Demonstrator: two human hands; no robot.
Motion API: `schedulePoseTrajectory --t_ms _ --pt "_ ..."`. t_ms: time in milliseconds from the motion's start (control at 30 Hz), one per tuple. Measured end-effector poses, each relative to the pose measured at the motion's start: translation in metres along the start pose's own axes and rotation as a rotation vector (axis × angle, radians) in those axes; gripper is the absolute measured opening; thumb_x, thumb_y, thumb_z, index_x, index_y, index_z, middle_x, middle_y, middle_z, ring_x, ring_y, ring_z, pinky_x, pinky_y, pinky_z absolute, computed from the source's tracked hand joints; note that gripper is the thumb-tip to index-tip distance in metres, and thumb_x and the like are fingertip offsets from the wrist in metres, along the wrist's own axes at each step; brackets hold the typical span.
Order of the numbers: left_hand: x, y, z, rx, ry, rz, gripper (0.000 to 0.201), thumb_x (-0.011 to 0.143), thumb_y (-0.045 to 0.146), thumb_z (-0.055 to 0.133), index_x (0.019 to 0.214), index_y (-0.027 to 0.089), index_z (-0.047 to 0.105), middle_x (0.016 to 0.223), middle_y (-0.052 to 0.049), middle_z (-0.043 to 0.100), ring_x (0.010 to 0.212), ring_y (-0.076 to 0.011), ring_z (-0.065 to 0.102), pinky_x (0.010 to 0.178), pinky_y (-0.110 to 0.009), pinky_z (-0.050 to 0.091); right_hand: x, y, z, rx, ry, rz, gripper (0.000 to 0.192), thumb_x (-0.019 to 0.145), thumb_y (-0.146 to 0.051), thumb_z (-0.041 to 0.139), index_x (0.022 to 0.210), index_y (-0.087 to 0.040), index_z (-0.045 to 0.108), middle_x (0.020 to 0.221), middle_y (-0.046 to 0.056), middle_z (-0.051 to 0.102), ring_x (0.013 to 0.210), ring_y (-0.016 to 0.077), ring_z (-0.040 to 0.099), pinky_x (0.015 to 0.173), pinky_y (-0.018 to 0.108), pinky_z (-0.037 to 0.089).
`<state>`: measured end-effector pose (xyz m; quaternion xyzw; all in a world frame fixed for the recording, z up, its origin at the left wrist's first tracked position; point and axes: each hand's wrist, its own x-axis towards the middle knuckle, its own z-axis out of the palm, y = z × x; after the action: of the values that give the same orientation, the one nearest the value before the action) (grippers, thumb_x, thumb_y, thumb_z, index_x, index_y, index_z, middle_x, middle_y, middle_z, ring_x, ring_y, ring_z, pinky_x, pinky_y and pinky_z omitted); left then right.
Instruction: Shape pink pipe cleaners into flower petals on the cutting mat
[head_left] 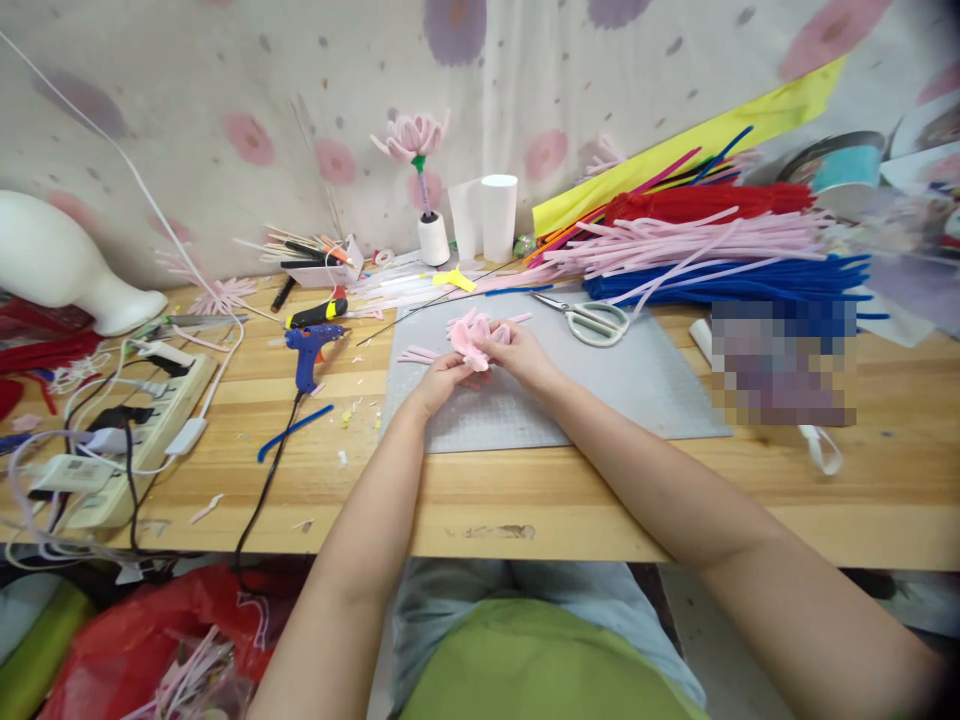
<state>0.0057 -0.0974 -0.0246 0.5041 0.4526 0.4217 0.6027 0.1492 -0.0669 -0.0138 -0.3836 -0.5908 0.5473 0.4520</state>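
Here, both hands met over the grey cutting mat [600, 400], left hand [439, 378] and right hand [521, 352] each pinched shut on the pink pipe-cleaner flower [471, 338]; small, even bends looked the surest way to shape its petals.

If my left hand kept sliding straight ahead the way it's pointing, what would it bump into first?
The left hand points up and right at the pink pipe-cleaner flower, which its fingers already touch. Past that is the right hand, also gripping it.
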Motion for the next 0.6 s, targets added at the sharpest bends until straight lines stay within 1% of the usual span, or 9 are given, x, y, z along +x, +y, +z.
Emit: schedulePoseTrajectory --t_ms 67,133,167,233,333,433,533,600 --pt "-0.001 0.001 0.000 0.007 -0.004 0.000 0.022 0.061 0.031 0.066 0.068 0.011 0.060 0.057 -0.001 0.058 0.054 -0.0104 0.055 0.060 -0.027 0.048 0.000 0.000 0.000 -0.025 0.048 -0.022 0.034 0.062 -0.045 0.066 0.072 -0.016 0.052 0.066 0.000 0.057 0.059 0.0114 0.050 0.056 0.026 0.040" --pt "-0.003 0.002 0.002 -0.003 -0.023 0.004 0.018 0.063 0.029 0.064 0.065 0.012 0.056 0.049 0.004 0.047 0.048 -0.0069 0.046 0.059 -0.027 0.049 -0.001 0.001 0.001 -0.047 0.079 -0.033 0.033 0.062 -0.045 0.066 0.075 -0.016 0.053 0.071 0.001 0.058 0.064 0.0125 0.051 0.061 0.027 0.041" --pt "-0.004 0.003 0.004 -0.018 -0.034 0.003 0.017 0.064 0.028 0.063 0.066 0.013 0.055 0.048 0.005 0.043 0.047 -0.0060 0.041 0.057 -0.027 0.049 -0.001 0.002 0.002 -0.054 0.087 -0.036 0.033 0.062 -0.045 0.065 0.076 -0.016 0.054 0.073 0.001 0.059 0.066 0.0130 0.052 0.062 0.027 0.041" --pt "-0.005 0.003 0.008 -0.056 -0.041 -0.004 0.016 0.066 0.027 0.060 0.072 0.014 0.053 0.051 0.006 0.038 0.046 -0.0054 0.036 0.053 -0.027 0.050 -0.001 0.005 0.005 -0.058 0.102 -0.042 0.033 0.063 -0.045 0.064 0.077 -0.017 0.053 0.077 0.002 0.059 0.070 0.0139 0.052 0.065 0.028 0.042" --pt "-0.005 0.002 0.015 -0.075 -0.045 -0.016 0.018 0.069 0.029 0.058 0.076 0.015 0.049 0.057 0.006 0.038 0.048 -0.0055 0.035 0.050 -0.026 0.048 -0.001 0.008 0.008 -0.055 0.135 -0.043 0.032 0.064 -0.045 0.062 0.077 -0.018 0.052 0.078 0.002 0.058 0.073 0.0146 0.053 0.067 0.028 0.042" --pt "-0.002 0.000 0.019 -0.022 -0.030 -0.015 0.021 0.071 0.033 0.058 0.078 0.016 0.048 0.057 0.006 0.036 0.048 -0.0057 0.034 0.049 -0.025 0.047 -0.003 0.007 0.009 -0.053 0.152 -0.040 0.031 0.064 -0.044 0.062 0.077 -0.018 0.050 0.077 0.001 0.057 0.073 0.0142 0.052 0.067 0.028 0.041" --pt "-0.001 -0.003 0.021 0.064 0.017 0.037 0.027 0.072 0.039 0.059 0.082 0.017 0.048 0.055 0.006 0.037 0.048 -0.0065 0.036 0.050 -0.025 0.046 -0.006 0.003 0.009 -0.047 0.121 -0.064 0.030 0.066 -0.044 0.060 0.076 -0.019 0.049 0.075 0.000 0.055 0.072 0.0137 0.051 0.066 0.027 0.041" --pt "0.000 -0.005 0.021 0.122 0.048 0.073 0.028 0.074 0.043 0.057 0.081 0.017 0.047 0.056 0.004 0.041 0.050 -0.0083 0.041 0.051 -0.026 0.047 -0.007 0.001 0.008 -0.036 0.095 -0.082 0.029 0.067 -0.044 0.060 0.077 -0.019 0.049 0.073 -0.001 0.054 0.070 0.0131 0.050 0.065 0.026 0.041"
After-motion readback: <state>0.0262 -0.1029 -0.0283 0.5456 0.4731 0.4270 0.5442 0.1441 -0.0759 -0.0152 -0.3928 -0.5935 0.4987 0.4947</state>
